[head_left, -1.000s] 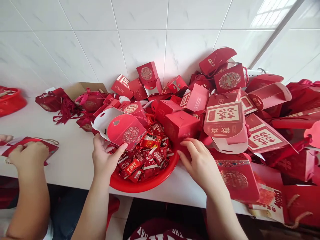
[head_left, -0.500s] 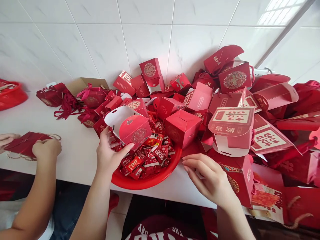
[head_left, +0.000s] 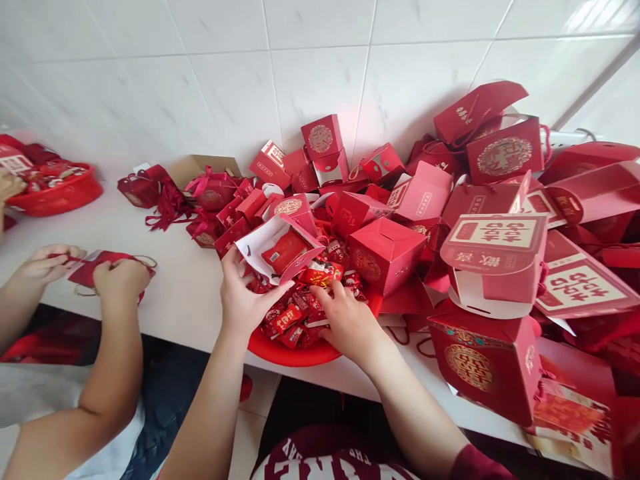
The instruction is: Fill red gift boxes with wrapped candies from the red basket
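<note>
1. And here's the white table (head_left: 175,287), running to nine o'clock, where a co-worker's hand (head_left: 123,277) grips a red bag (head_left: 93,267).
2. Big heap of red boxes (head_left: 425,190), sweeping from eleven o'clock of the basin round to four; elbows best stay clear of it.
3. Now the red basin (head_left: 300,358), centre stage, wrapped sweets inside. A closed box (head_left: 387,257) crowds its rim at two o'clock, so a low reach from the six o'clock side looks safest.
4. The left hand (head_left: 245,303), at nine o'clock, clamped on the open box, thumb along the near side, fingers round the outside. Lovely support, but a light squeeze, please: thin card could buckle!
5. The right hand (head_left: 347,320), in from four o'clock, thumb and fingers parted among the sweets. Is a fingertip gripping one? Can't tell. A small pinch from the top would disturb least.
6. The open box (head_left: 257,252) hangs over the basin's ten o'clock side, mouth up and slightly tilted; level is better, and any spill should land in the basin.
7. Inside it, a red packet (head_left: 285,252); lying flat suits it.
8. Smallest of all, the sweets (head_left: 290,319), loosely heaped, slippery-looking: one clean grip beats a scrabble.
</note>
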Demonstrator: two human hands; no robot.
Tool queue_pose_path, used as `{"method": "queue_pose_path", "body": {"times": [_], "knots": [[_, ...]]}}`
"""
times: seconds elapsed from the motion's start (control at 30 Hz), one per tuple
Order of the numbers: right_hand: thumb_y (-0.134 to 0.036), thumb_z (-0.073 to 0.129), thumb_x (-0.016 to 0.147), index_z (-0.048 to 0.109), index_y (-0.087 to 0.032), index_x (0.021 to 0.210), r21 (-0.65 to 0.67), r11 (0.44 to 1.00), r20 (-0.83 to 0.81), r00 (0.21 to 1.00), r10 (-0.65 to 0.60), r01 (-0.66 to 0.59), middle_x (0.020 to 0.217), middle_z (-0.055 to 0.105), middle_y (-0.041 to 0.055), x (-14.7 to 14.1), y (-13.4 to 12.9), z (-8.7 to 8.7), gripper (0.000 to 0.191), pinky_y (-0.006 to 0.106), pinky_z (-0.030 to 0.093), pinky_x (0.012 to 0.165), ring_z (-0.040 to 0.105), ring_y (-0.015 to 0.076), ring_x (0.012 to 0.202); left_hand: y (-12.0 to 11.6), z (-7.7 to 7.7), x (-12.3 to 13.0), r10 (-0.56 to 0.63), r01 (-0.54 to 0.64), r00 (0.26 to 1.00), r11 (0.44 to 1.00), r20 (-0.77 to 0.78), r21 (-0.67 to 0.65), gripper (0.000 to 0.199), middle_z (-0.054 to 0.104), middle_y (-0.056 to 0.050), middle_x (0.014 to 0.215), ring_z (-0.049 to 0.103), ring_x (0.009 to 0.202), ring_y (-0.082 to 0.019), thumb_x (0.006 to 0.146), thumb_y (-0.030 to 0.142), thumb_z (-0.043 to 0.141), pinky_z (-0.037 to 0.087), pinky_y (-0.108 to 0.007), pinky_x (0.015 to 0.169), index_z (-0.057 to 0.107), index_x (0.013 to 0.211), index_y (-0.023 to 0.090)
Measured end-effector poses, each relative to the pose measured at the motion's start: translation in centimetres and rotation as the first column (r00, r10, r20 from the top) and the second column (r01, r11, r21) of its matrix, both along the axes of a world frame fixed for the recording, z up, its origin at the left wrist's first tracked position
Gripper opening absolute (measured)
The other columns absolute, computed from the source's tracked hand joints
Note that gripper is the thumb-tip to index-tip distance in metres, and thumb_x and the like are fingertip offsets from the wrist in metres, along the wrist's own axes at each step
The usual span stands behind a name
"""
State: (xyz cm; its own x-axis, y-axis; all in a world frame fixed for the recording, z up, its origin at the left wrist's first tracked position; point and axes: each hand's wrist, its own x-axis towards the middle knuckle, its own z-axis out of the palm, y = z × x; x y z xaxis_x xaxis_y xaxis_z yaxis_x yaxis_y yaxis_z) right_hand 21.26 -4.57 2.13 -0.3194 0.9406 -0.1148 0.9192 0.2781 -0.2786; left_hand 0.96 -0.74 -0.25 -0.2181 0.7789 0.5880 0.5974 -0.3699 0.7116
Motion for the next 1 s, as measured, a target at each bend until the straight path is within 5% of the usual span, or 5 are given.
{"method": "queue_pose_path", "body": {"times": [0.23,0.33,0.5,1.0], "knots": [[-0.008,0.057,0.094,0.066,-0.018,0.110,0.092,0.992,-0.223,0.969,0.108,-0.089,0.129,0.062,0.0139,1.7,-0.1,-0.1,0.021,0.038,0.060,0.085,0.069,0.0283,0.108,0.2,0.2,-0.1,-0.068,0.068,0.998,0.998,-0.001,-0.011,0.103,0.062,-0.017,0.134,0.068,0.121,-0.034,0.054,0.046,0.097,0.064,-0.044,0.091,0.045,0.139,0.021],[0.001,0.046,0.093,0.063,-0.019,0.113,0.185,0.982,-0.441,0.889,0.122,-0.042,0.129,0.063,0.0115,3.1,0.1,-0.8,0.033,0.035,0.058,0.094,0.070,0.0223,0.109,0.2,0.5,0.0,-0.045,0.046,0.999,0.999,0.012,-0.001,0.097,0.062,-0.017,0.134,0.068,0.120,-0.034,0.056,0.043,0.098,0.066,-0.042,0.088,0.047,0.136,0.023],[-0.007,0.053,0.094,0.046,-0.025,0.146,0.239,0.963,-0.666,0.743,0.067,0.127,0.135,0.067,0.0092,3.7,0.4,-1.4,0.055,0.039,0.058,0.102,0.067,0.0227,0.124,0.2,0.5,-0.1,-0.039,0.039,0.999,0.999,0.002,0.038,0.104,0.056,-0.019,0.144,0.062,0.130,-0.036,0.052,0.041,0.100,0.062,-0.046,0.097,0.045,0.138,0.024],[-0.020,0.051,0.102,0.069,-0.024,0.117,0.290,0.936,-0.762,0.640,0.099,0.200,0.110,0.080,0.0028,3.4,-0.5,-1.3,0.024,0.026,0.063,0.087,0.079,0.0176,0.096,0.0,0.2,-0.3,-0.184,0.184,0.983,0.982,-0.011,0.049,0.101,0.046,-0.019,0.156,0.051,0.143,-0.036,0.066,0.040,0.093,0.057,-0.047,0.108,0.039,0.150,0.025]]}}
